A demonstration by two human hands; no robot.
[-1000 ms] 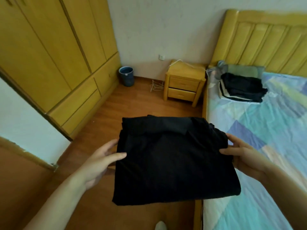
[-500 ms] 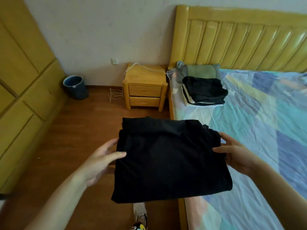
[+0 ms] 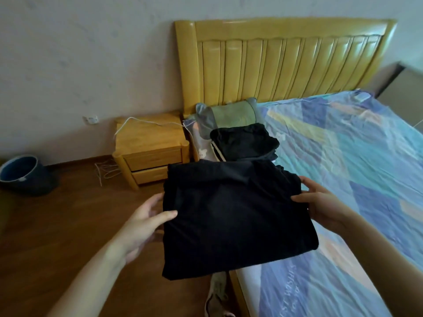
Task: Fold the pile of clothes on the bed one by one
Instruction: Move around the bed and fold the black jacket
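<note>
I carry the folded black garment level between my left hand and right hand, thumbs on top, fingers beneath, so the folds keep. The stack of folded clothes lies on the bed just beyond my hands, probably its destination.

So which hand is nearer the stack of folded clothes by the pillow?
Right. The right hand grips the held black garment at its bed-side edge, just below the stack. The left hand grips the opposite edge, out over the floor.
</note>
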